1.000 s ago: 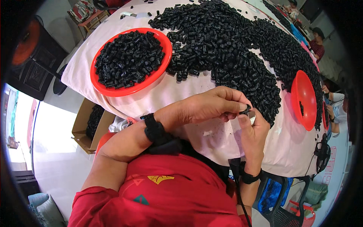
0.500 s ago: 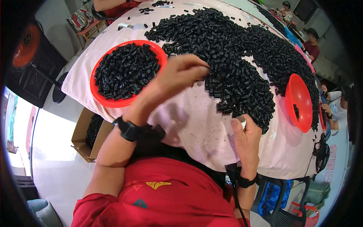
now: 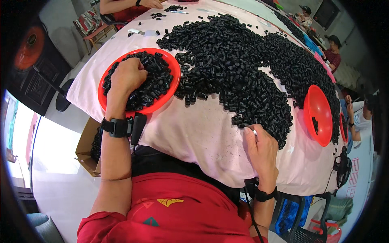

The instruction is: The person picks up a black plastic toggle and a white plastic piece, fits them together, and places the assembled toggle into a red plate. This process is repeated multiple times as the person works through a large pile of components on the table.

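Note:
My left hand (image 3: 127, 76) is over a red basin (image 3: 175, 83) heaped with short black plastic cylinders (image 3: 156, 91). Its fingers curl down among the pieces, and whatever they hold is hidden. At the near edge of a big pile of the same black cylinders (image 3: 243, 77), my right hand (image 3: 262, 150) is closed with thumb and fingers round a small knife-like tool (image 3: 254, 131). Only a short pale metal part of that tool shows. Beside its tip lie a few black cylinders at the pile's edge.
A second red basin (image 3: 318, 115) with a few pieces stands tilted at the right. A pale knife (image 3: 136, 31) lies at the far left of the pink tablecloth (image 3: 194, 133). A cardboard box (image 3: 87, 150) is below the table's left edge. Other people sit around the table.
My left hand has moved left from the pile's near edge to the red basin, its fingers now down among the pieces. My right hand stays at the pile's edge, slightly turned.

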`<state>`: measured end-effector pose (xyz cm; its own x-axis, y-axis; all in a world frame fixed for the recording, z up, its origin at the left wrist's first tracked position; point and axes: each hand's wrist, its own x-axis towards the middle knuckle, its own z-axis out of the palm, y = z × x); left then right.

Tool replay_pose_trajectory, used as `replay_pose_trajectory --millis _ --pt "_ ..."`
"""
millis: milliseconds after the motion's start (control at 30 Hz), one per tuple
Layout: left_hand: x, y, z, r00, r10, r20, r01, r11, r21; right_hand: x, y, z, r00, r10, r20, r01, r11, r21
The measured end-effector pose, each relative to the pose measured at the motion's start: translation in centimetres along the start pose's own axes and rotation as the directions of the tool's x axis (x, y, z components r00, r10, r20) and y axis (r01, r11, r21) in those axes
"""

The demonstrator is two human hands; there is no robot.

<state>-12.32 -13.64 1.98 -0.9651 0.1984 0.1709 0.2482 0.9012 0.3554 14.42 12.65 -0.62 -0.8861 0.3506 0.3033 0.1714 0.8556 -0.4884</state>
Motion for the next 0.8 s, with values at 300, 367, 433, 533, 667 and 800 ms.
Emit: replay_pose_trajectory --millis 300,367,433,533,667,800 --pt "-1.8 3.8 -0.6 0.983 0.182 -0.002 -0.17 0.916 -0.364 0.8 0.7 -0.1 0.999 0.04 -0.022 -0.042 0.996 -0.077" --pt "-2.7 5.2 0.3 0.899 0.406 0.164 -0.256 0.791 -0.556 0.8 0.6 -0.1 0.999 0.044 -0.02 -0.045 0.996 -0.073" --pt "-4.2 7.1 0.6 0.788 0.523 0.326 -0.243 0.749 -0.616 0.4 0.2 -0.2 0.998 0.062 -0.023 -0.063 0.997 -0.038" --pt "-5.5 8.6 2.1 0.748 0.55 0.371 -0.369 0.81 -0.456 -0.6 -0.7 -0.9 1.0 0.019 -0.022 -0.019 1.0 -0.025" --pt "-5.9 8.6 5.8 0.787 0.558 0.262 -0.45 0.81 -0.376 -1.0 -0.4 -1.7 0.998 -0.058 -0.03 0.056 0.996 -0.071" --pt "-5.3 8.6 8.0 0.803 0.596 0.033 -0.556 0.768 -0.318 -2.2 0.2 -1.6 0.997 -0.076 0.033 0.078 0.995 -0.061"
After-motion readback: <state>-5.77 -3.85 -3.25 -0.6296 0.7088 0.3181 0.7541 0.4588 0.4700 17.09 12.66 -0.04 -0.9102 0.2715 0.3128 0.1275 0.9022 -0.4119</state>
